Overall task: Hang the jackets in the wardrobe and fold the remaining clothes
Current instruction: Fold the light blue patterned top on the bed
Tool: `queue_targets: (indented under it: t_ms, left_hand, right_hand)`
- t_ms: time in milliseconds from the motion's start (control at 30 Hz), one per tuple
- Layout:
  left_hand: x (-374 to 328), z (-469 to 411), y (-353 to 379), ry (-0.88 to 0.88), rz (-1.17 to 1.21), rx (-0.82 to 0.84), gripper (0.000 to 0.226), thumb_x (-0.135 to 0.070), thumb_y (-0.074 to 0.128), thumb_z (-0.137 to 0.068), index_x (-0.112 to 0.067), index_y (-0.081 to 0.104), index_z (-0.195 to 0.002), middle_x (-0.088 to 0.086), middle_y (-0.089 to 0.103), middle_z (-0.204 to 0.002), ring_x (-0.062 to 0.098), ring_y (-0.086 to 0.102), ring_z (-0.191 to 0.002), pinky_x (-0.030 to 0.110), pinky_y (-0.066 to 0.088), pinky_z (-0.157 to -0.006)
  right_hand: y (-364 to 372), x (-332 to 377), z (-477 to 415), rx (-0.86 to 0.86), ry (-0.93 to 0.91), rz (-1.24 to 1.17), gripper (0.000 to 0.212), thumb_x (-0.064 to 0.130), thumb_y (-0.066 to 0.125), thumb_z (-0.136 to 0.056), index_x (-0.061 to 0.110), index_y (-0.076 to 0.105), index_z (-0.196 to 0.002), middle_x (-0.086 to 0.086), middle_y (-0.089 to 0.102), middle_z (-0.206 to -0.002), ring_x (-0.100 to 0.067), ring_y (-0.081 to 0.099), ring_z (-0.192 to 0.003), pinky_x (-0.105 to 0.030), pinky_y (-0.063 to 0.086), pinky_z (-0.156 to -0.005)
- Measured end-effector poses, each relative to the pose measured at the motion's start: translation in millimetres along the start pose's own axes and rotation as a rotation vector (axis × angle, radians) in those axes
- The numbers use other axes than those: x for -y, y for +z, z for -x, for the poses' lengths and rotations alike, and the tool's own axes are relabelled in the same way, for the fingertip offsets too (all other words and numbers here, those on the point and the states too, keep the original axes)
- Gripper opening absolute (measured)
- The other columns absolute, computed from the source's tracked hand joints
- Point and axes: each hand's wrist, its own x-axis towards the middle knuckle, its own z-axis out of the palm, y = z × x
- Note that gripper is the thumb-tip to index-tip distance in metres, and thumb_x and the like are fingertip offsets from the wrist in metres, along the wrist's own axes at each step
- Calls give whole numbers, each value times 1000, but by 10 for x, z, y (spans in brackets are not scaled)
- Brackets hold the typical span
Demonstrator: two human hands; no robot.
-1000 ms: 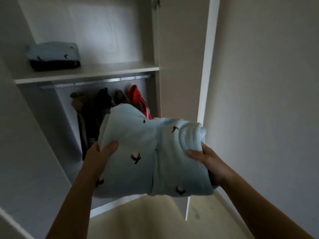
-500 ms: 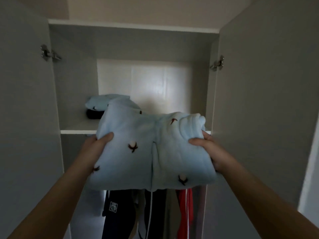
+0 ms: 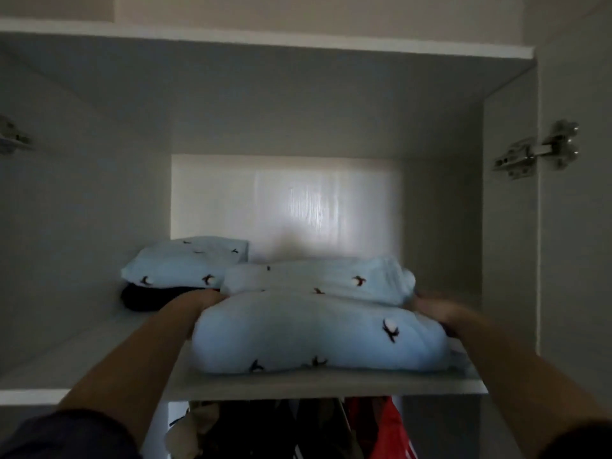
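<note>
Both forearms reach up and forward into the wardrobe's upper compartment, bare from the dark sleeves at the bottom corners. The left hand (image 3: 202,301) lies against the 9 o'clock side of the folded blue garment (image 3: 318,332), its fingers tucked out of sight behind the cloth, so whether it grips or only rests there cannot be told. The right hand (image 3: 440,311) sits at the bundle's 3 o'clock end, smeared by motion (fingers unreadable), and its hold cannot be told either.

The garment is a thick, soft, fleecy bundle, pale blue with small dark bird-like motifs, folded into two rounded layers. It lies on the shelf (image 3: 331,382), a flat, smooth grey board, near its front edge.

At 10 o'clock from it, further back, a second pale blue folded piece (image 3: 185,263) with the same motifs lies on a dark folded piece (image 3: 142,298). Below the shelf, at 6 o'clock, hang dark jackets (image 3: 265,429) and a red jacket (image 3: 387,432). A shiny metal hinge (image 3: 536,150) sits at 2 o'clock.
</note>
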Motion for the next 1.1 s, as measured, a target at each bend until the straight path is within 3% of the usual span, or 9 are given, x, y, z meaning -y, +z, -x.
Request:
queue_targets:
  t_ms: [67,167,300,433,533,600,767,1000,1100]
  left_hand:
    - [-15,-231,40,12,-120,-36,51,-22,48,-100,6,35,-140,25,38,-145,38,38,-131,35,34,-101]
    - [-42,-292,5,102,-397,-114,64,-33,55,-95,-1,29,-144,23,32,-148,36,38,-131,36,33,-104]
    - [50,115,5,656,-480,-156,48,-48,46,-93,-22,46,-134,-2,50,-135,14,49,-119,26,37,-95]
    - [246,617,180,1045,-910,-256,76,-74,42,-71,-26,52,-130,-5,56,-130,15,59,-113,33,50,-89]
    - [180,525,233,952,-1042,-164,95,-83,38,-66,-34,20,-146,-8,27,-152,14,34,-135,33,36,-105]
    - [125,307,302,945,-1046,-114,95,-83,40,-70,-34,12,-147,-7,22,-153,15,29,-136,32,33,-105]
    - [-51,-388,587,866,-1064,15,88,-75,45,-80,-28,16,-149,1,26,-152,19,29,-136,40,33,-107]
    - [-124,-1278,889,577,-1181,-50,79,-58,52,-86,-25,17,-149,6,21,-154,27,23,-139,52,27,-108]
    - [-36,-1584,927,502,-1176,-81,78,-57,53,-85,-24,19,-148,8,23,-153,28,25,-137,53,28,-108]
  right_hand:
    - [85,-95,-195,15,36,383,36,35,49,-98,13,55,-126,-11,45,-144,-28,43,-130,-35,36,-105]
    - [115,35,-210,50,-33,570,71,41,62,-90,14,31,-148,-10,33,-153,-26,35,-138,-35,31,-112]
    - [354,360,213,-110,-356,687,70,38,57,-92,23,23,-152,-8,30,-155,-24,30,-141,-34,26,-115]
    - [801,466,781,119,-588,799,74,63,48,-86,42,16,-149,9,25,-156,-15,23,-143,-49,17,-117]
    - [938,505,744,124,-535,1060,78,65,49,-86,45,6,-148,5,22,-155,-22,23,-141,-57,17,-113]
    - [952,546,592,135,-489,1090,76,61,48,-89,43,6,-149,3,23,-154,-24,26,-140,-56,20,-112]
    - [1054,491,-80,101,-345,1224,79,65,46,-88,45,1,-150,1,6,-161,-35,7,-146,-68,9,-109]
    - [1396,548,-1084,146,-224,975,72,45,60,-89,41,20,-150,-18,26,-152,-44,31,-136,-55,30,-109]
    - [1574,503,-1417,186,-202,939,73,48,55,-92,42,11,-151,-17,12,-158,-42,18,-143,-56,21,-114]
